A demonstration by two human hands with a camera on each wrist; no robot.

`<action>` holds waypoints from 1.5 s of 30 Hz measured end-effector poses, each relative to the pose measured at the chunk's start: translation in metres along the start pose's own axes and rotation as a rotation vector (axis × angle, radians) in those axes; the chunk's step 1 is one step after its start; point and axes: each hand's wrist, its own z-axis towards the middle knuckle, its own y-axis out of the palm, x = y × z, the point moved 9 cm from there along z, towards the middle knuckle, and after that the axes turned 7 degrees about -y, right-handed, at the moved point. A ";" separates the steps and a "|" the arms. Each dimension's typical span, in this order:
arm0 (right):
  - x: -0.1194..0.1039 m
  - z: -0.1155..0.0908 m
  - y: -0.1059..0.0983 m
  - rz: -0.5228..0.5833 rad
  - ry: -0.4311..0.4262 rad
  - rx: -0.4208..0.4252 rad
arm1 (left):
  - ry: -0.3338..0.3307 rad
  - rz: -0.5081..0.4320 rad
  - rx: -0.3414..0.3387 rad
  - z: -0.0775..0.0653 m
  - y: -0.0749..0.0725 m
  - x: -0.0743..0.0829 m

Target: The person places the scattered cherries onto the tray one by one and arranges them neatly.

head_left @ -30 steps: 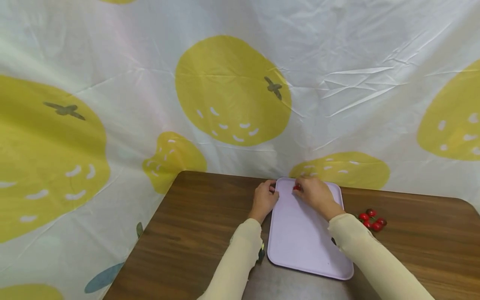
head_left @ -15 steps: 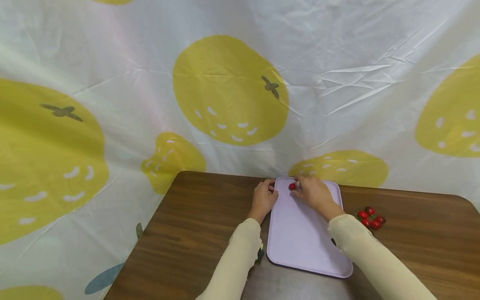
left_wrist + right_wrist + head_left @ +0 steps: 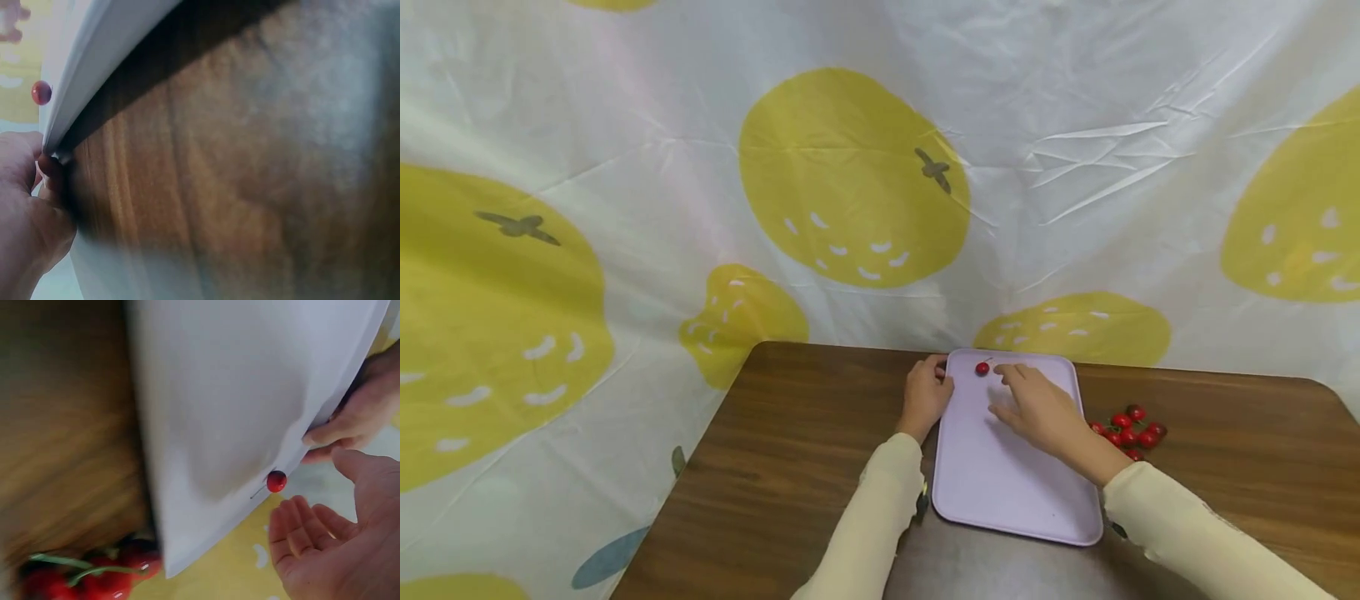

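A pale lilac tray [image 3: 1007, 492] lies lengthwise on the table. A single red cherry [image 3: 982, 368] with a thin stem rests near its far end. My left hand [image 3: 925, 396] holds the tray's left rim near the far corner; in the left wrist view its thumb lies above the rim and a finger below. Over the upper right part of the tray is my right hand [image 3: 1041, 408], fingers spread and holding nothing, just right of the cherry. The right wrist view shows its loosely bent fingers [image 3: 306, 528] apart from the cherry.
Several red cherries [image 3: 1127, 435] with green stems lie in a bunch right of the tray, partly behind the right forearm. The brown wooden table [image 3: 805, 442] ends against a white curtain [image 3: 880, 325] printed with yellow fruit.
My right hand has let go of the cherry and drawn back to the right, leaving it on the tray. The left hand stays at the rim. More of the cherry bunch shows.
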 end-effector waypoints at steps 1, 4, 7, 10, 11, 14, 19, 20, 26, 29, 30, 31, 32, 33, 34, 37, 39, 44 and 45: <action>-0.002 -0.005 -0.002 0.006 -0.005 -0.002 | -0.005 0.004 0.002 0.000 0.000 0.000; -0.002 -0.021 -0.007 -0.004 -0.009 -0.004 | -0.022 0.015 0.011 0.001 0.001 -0.002; 0.000 -0.037 -0.015 -0.013 -0.037 0.017 | -0.034 0.027 0.020 0.002 0.002 -0.005; 0.005 -0.056 -0.026 -0.027 -0.076 0.053 | -0.037 0.032 0.012 0.002 0.004 -0.004; 0.007 -0.062 -0.031 -0.026 -0.091 0.065 | -0.038 0.031 0.008 0.001 0.004 -0.004; 0.014 -0.080 -0.044 -0.045 -0.110 0.099 | -0.038 0.026 0.003 0.001 0.004 -0.002; 0.028 -0.105 -0.060 -0.084 -0.081 0.158 | -0.050 0.026 -0.005 0.001 0.003 -0.001; 0.031 -0.109 -0.062 -0.092 -0.075 0.168 | -0.052 0.025 -0.008 0.000 0.003 -0.001; 0.046 -0.131 -0.070 -0.105 -0.060 0.204 | -0.059 0.018 -0.014 -0.002 0.002 0.001; 0.054 -0.141 -0.069 -0.108 -0.030 0.198 | -0.053 0.022 -0.009 -0.002 0.002 0.001; 0.058 -0.144 -0.069 -0.110 -0.011 0.189 | -0.050 0.025 -0.009 -0.002 0.003 0.000; 0.061 -0.147 -0.068 -0.109 0.010 0.176 | -0.047 0.029 -0.006 -0.001 0.003 0.000; 0.064 -0.150 -0.067 -0.101 0.033 0.159 | -0.044 0.033 -0.004 -0.001 0.004 -0.001; 0.067 -0.152 -0.066 -0.099 0.056 0.144 | -0.016 0.036 0.014 0.001 0.007 -0.004; 0.069 -0.155 -0.064 -0.093 0.077 0.130 | -0.015 0.039 0.016 0.001 0.007 -0.005; 0.074 -0.161 -0.062 -0.080 0.117 0.107 | -0.020 0.042 0.018 0.002 0.007 -0.006; 0.076 -0.164 -0.062 -0.081 0.127 0.112 | -0.027 0.035 0.010 0.002 0.008 -0.006; 0.079 -0.169 -0.059 -0.083 0.126 0.122 | -0.063 0.034 -0.021 -0.002 0.005 -0.001; 0.080 -0.170 -0.059 -0.084 0.127 0.121 | -0.063 0.037 -0.022 -0.002 0.005 0.000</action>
